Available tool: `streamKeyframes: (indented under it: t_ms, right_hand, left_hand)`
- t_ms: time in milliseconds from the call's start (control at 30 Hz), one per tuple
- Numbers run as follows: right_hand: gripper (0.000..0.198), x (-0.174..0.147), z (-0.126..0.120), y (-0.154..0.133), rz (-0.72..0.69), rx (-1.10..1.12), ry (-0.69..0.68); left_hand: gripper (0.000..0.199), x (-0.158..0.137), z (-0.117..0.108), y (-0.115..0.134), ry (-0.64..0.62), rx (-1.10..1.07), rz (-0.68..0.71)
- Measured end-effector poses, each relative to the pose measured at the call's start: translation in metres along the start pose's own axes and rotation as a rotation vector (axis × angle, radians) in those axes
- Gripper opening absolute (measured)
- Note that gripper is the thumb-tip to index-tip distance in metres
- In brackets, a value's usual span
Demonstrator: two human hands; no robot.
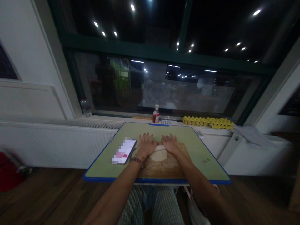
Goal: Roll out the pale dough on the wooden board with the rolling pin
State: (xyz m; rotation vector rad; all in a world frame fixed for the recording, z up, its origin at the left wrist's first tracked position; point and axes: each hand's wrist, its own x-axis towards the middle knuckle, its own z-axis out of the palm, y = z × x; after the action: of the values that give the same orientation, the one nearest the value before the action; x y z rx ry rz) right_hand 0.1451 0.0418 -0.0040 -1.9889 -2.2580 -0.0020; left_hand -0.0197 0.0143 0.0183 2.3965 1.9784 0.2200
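A flat sheet of pale dough (158, 155) lies on a floured wooden board (161, 170). Across its far edge runs a light rolling pin (160, 148). My left hand (145, 145) rests over the pin's left end, palm down, with fingers stretched forward and apart. Over the right end lies my right hand (170, 143), also flat with its fingers spread. Both palms hide the ends of the pin. A beaded bracelet (137, 160) circles my left wrist.
The board sits on a small green table (206, 165) with a blue rim. Left of my hands lies a phone (125, 152), its screen lit. Along the windowsill stand a red bottle (156, 114), yellow egg trays (208, 122) and a clear plastic bottle (86, 107).
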Motion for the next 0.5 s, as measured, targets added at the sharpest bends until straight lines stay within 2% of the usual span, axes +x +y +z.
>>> streamKeyframes:
  t_ms: [133, 333, 500]
  right_hand:
    - [0.049, -0.016, 0.0, 0.004, -0.025, -0.019, 0.051]
    - [0.05, -0.044, -0.006, 0.005, -0.039, 0.019, 0.089]
    - [0.051, -0.052, -0.005, 0.006, -0.02, 0.021, 0.055]
  left_hand:
    - [0.066, -0.007, -0.002, 0.001, -0.053, -0.009, 0.056]
    - [0.064, -0.014, 0.0, -0.003, -0.059, -0.03, 0.147]
    - [0.068, -0.014, 0.002, -0.003, -0.035, -0.043, 0.105]
